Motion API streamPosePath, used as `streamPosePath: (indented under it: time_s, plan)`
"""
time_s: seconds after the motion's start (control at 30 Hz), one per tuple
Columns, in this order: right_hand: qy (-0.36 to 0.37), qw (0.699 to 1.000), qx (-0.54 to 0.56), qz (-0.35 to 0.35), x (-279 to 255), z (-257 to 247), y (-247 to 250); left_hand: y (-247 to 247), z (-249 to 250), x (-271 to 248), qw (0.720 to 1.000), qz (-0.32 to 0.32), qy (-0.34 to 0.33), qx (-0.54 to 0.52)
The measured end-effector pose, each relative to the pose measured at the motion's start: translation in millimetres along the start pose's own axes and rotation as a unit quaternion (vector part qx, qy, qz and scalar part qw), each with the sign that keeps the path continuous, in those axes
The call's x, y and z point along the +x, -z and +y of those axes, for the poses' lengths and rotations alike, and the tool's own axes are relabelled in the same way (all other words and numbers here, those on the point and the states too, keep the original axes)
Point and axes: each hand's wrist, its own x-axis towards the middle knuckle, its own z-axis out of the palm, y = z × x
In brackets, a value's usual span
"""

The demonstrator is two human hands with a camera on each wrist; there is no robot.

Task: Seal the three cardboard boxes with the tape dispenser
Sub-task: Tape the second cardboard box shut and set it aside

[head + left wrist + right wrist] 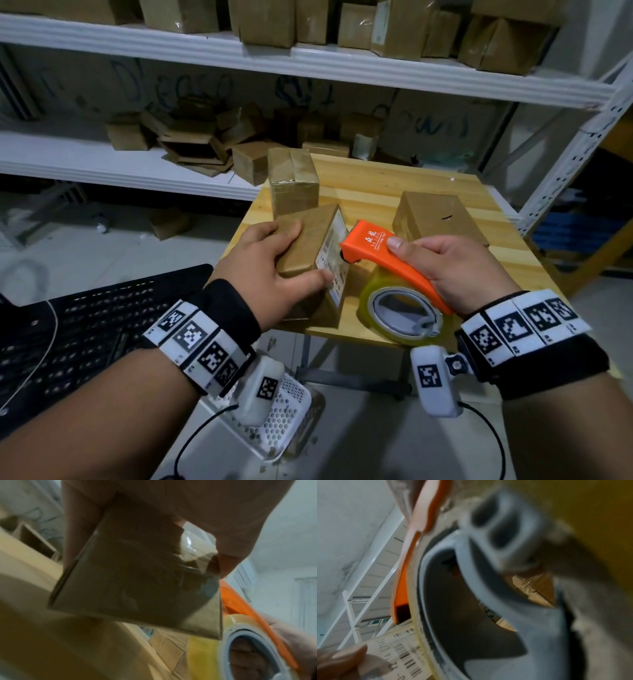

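My left hand (270, 270) grips a small cardboard box (308, 240) tilted above the near left corner of the wooden table (370, 195), thumb on its white barcode label (334, 260). From below the box (137, 577) shows clear tape on its underside. My right hand (455, 270) holds the orange tape dispenser (383, 253) by its handle, its front end against the labelled face. The yellowish tape roll (400, 308) hangs beneath; its grey hub (505, 601) fills the right wrist view. A taped box (293, 181) stands behind, and a flatter box (435, 216) lies at the right.
White metal shelving (239, 54) with many cardboard boxes stands behind the table. A black perforated surface (85, 325) is at my lower left, and a white perforated basket (284, 421) sits on the floor below my wrists. A shelf upright (575, 161) rises at the right.
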Motion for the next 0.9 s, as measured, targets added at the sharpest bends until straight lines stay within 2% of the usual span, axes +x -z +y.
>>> streamPosePath:
  time_s: [0.3,0.47,0.9]
  plan:
    - [0.005,0.999,0.031,-0.007,4,0,-4,-2,-10,3,0.992,0.022,-0.003,-0.122]
    - [-0.002,1.000,0.030,-0.004,5,7,-1,4,-17,9,0.979,0.046,0.022,-0.198]
    - [-0.023,0.996,0.077,-0.032,11,12,-3,-5,-22,2,0.944,0.045,0.031,-0.326]
